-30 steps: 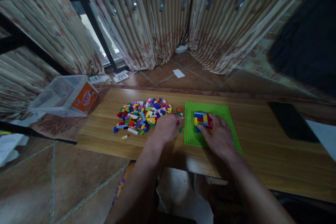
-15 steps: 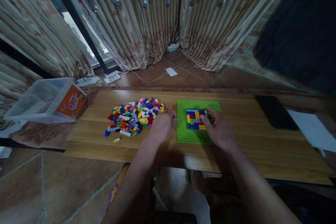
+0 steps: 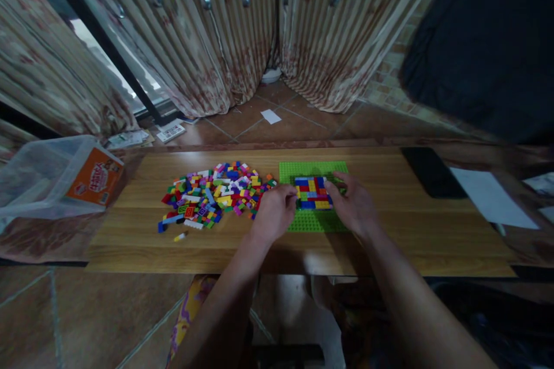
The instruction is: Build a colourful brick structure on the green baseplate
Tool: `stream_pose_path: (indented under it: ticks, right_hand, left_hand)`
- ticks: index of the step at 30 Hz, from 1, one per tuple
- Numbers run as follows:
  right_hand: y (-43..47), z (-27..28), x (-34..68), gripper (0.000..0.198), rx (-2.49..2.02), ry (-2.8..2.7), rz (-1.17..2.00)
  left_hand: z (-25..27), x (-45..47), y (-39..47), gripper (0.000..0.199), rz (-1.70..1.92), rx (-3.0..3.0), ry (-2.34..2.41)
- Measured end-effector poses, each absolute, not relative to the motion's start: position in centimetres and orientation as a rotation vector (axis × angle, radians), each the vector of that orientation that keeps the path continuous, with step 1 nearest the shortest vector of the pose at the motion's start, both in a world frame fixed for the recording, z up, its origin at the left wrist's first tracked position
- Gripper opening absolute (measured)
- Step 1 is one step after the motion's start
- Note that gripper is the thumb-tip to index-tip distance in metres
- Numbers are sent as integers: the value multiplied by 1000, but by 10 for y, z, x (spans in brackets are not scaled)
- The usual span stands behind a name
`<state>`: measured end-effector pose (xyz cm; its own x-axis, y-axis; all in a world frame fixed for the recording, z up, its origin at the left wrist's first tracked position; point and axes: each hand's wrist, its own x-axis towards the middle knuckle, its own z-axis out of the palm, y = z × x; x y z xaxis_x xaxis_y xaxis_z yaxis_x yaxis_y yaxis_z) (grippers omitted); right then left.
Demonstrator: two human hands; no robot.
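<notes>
A block built of red, blue, yellow and green toy bricks [image 3: 312, 192] sits on a green studded baseplate [image 3: 314, 223]. My left hand [image 3: 276, 210] is closed in a pinch at the block's left edge; whatever lies between those fingertips is too small and hidden to make out. From the right, my right hand [image 3: 354, 202] grips the block's right side, its thumb against the edge and its forefinger near the far corner. Left of my left hand spreads a heap of loose toy bricks [image 3: 212, 191] in many colours.
All of this lies on a wooden table [image 3: 242, 253]. A dark flat tablet-like slab [image 3: 433, 173] and a white sheet of paper [image 3: 493, 196] are at the right. Beyond the table's left end stands a clear plastic bin [image 3: 47, 176] with an orange label.
My left hand has moved from beside the brick heap, right to the block's left edge. My right hand stays at the block. The whole view has shifted slightly.
</notes>
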<state>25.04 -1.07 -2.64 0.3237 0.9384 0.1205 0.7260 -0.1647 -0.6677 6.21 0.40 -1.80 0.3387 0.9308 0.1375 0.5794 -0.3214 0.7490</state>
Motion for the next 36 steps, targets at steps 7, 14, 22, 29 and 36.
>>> stream_pose_path:
  ticks: [7,14,22,29,36]
  right_hand:
    - [-14,-23,249,62,-1945,-1484,478]
    - [-21,-28,230,77,-1957,-1687,373]
    - [-17,-37,223,76,-2087,-1672,375]
    - [-11,-49,229,78,-2047,-1690,346]
    - [-9,-52,236,79,-2018,-1676,341]
  left_hand:
    - [-19,61,5,19,751,2011,1360]
    - [-12,54,7,21,809,1955,1425]
    - [-14,52,5,22,816,1986,1404]
    - [-15,43,-5,23,757,2024,1420]
    - [-7,-2,-9,24,705,1979,1657]
